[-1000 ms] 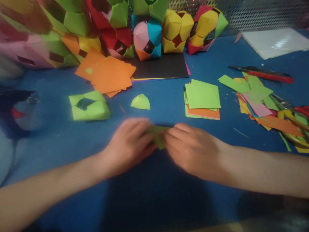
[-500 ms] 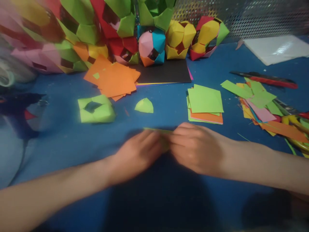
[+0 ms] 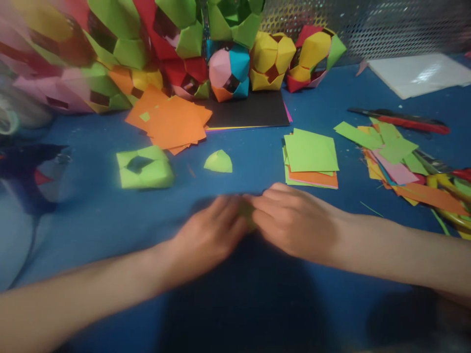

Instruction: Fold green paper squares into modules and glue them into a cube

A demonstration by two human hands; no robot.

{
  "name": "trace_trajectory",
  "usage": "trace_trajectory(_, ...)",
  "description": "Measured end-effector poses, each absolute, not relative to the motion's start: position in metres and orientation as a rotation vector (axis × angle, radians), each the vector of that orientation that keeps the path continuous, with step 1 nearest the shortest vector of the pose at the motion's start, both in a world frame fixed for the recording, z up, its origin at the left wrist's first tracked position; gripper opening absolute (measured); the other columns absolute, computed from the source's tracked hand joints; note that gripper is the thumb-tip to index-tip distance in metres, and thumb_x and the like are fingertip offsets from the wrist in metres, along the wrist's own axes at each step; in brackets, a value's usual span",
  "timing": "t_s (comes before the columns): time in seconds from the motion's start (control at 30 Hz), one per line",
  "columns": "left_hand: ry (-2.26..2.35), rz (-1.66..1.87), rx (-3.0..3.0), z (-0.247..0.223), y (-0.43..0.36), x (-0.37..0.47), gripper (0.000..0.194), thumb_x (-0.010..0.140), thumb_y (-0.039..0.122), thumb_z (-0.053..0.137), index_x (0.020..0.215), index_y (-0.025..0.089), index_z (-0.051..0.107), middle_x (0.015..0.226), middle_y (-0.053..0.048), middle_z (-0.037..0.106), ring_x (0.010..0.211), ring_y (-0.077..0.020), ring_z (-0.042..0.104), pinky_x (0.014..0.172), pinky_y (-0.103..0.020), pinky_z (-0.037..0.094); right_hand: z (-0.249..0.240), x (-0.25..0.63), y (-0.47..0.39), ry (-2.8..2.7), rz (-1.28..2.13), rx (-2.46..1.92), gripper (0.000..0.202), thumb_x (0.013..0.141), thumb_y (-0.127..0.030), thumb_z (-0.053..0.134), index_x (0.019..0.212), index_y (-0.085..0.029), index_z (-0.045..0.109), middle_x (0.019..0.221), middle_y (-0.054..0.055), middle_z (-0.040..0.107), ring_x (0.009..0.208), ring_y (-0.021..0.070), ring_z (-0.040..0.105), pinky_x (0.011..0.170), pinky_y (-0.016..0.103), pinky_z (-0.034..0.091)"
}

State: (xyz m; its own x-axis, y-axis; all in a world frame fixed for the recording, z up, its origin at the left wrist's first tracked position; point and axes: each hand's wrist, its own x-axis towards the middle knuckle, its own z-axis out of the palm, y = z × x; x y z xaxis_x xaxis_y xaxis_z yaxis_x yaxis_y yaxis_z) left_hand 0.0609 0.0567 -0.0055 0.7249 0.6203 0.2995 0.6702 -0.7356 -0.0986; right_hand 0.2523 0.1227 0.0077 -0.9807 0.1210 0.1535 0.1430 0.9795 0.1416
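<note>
My left hand [image 3: 211,230] and my right hand [image 3: 294,220] meet low over the blue table, fingers closed around a small green piece of paper [image 3: 247,214]. Most of that paper is hidden behind the fingers. Just beyond them lies a folded light-green paper piece [image 3: 218,162] with a rounded top. To its left sits a light-green folded paper ring [image 3: 144,167] with an opening in its middle. Beyond my right hand is a stack of square paper sheets [image 3: 312,153], light green on top with orange below.
Orange sheets [image 3: 178,122] lie partly over black paper [image 3: 253,110]. Colourful folded paper shapes [image 3: 272,59] line the back. A glue gun [image 3: 31,171] is at left. At right are paper scraps [image 3: 395,147], a red-and-black cutter [image 3: 408,121] and a white slab [image 3: 419,73].
The strip of green paper edge seen above the fingers earlier is now covered. My right hand has shifted slightly left, closer to my left hand. The whole view has moved a little.
</note>
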Motion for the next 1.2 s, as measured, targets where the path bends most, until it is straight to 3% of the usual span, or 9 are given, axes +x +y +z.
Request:
trace_trajectory(0.2,-1.089,-0.241,-2.574,-0.006,0.054,0.059,0.007,0.083,0.019,0.055,0.077,0.016,0.055,0.081,-0.009,0.063,0.071,-0.0210,0.057,0.055,-0.032,0.050,0.019,0.277,0.123,-3.184,-0.252,-0.295,0.020,0.071,-0.006,0.057,0.058,-0.019,0.049,0.060,0.004,0.058,0.062,0.0164,0.049,0.060,0.032,0.024)
trace_trajectory(0.37,-1.090,-0.298,-2.549,-0.007,0.053,0.056,0.012,0.081,0.023,0.061,0.072,0.017,0.055,0.071,-0.007,0.060,0.069,-0.0212,0.057,0.052,-0.032,0.046,0.016,0.285,0.117,-3.237,-0.258,-0.404,0.019,0.067,-0.007,0.060,0.057,-0.020,0.050,0.061,0.004,0.060,0.060,0.0167,0.049,0.060,0.033,0.024)
trace_trajectory(0.5,-1.172,-0.375,-2.520,-0.004,0.060,0.051,0.020,0.084,0.030,0.058,0.070,0.016,0.057,0.064,-0.005,0.057,0.065,-0.0185,0.056,0.053,-0.030,0.043,0.009,0.285,0.112,-3.182,-0.247,-0.500,0.028,0.073,-0.010,0.059,0.050,-0.021,0.046,0.051,0.003,0.052,0.058,0.0170,0.045,0.059,0.034,0.023)
trace_trajectory(0.63,-1.217,-0.401,-2.491,-0.006,0.069,0.044,0.020,0.083,0.031,0.060,0.073,0.014,0.058,0.063,-0.005,0.056,0.059,-0.0173,0.053,0.051,-0.030,0.042,0.015,0.293,0.115,-3.162,-0.238,-0.492,0.023,0.074,-0.009,0.056,0.055,-0.021,0.049,0.054,0.002,0.052,0.056,0.0162,0.043,0.058,0.034,0.022)
trace_trajectory(0.7,-1.245,-0.457,-2.484,-0.008,0.071,0.041,0.018,0.083,0.030,0.060,0.083,0.012,0.060,0.071,-0.009,0.061,0.065,-0.0198,0.057,0.055,-0.033,0.047,0.022,0.295,0.116,-3.173,-0.251,-0.488,0.018,0.073,-0.008,0.055,0.060,-0.021,0.052,0.057,0.002,0.055,0.056,0.0167,0.045,0.058,0.033,0.022)
trace_trajectory(0.8,-1.281,-0.598,-2.558,-0.011,0.074,0.041,0.028,0.082,0.022,0.059,0.106,0.007,0.056,0.100,-0.018,0.064,0.092,-0.0265,0.062,0.076,-0.040,0.054,0.027,0.290,0.119,-3.231,-0.260,-0.507,0.017,0.073,-0.008,0.055,0.061,-0.021,0.054,0.057,0.002,0.056,0.056,0.0169,0.047,0.057,0.033,0.023)
trace_trajectory(0.93,-1.291,-0.653,-2.743,-0.015,0.076,0.040,0.044,0.082,0.017,0.058,0.123,0.008,0.046,0.131,-0.023,0.050,0.124,-0.0314,0.048,0.100,-0.046,0.046,0.024,0.277,0.122,-3.288,-0.243,-0.495,0.018,0.073,-0.008,0.057,0.060,-0.020,0.055,0.055,0.002,0.056,0.054,0.0154,0.049,0.055,0.032,0.024)
trace_trajectory(1.03,-1.265,-0.651,-2.835,-0.019,0.078,0.038,0.048,0.083,0.018,0.057,0.127,0.009,0.044,0.136,-0.023,0.047,0.128,-0.0305,0.044,0.103,-0.046,0.043,0.019,0.274,0.124,-3.167,-0.203,-0.437,0.012,0.077,-0.013,0.057,0.066,-0.019,0.057,0.062,0.003,0.059,0.058,0.0163,0.051,0.056,0.031,0.027)
trace_trajectory(1.2,-1.208,-0.654,-2.888,-0.021,0.082,0.040,0.039,0.084,0.019,0.054,0.122,0.010,0.049,0.122,-0.020,0.058,0.116,-0.0283,0.055,0.097,-0.046,0.047,0.018,0.273,0.131,-3.081,-0.113,-0.349,0.013,0.085,-0.015,0.050,0.084,-0.017,0.063,0.082,0.007,0.065,0.070,0.0178,0.056,0.063,0.031,0.036)
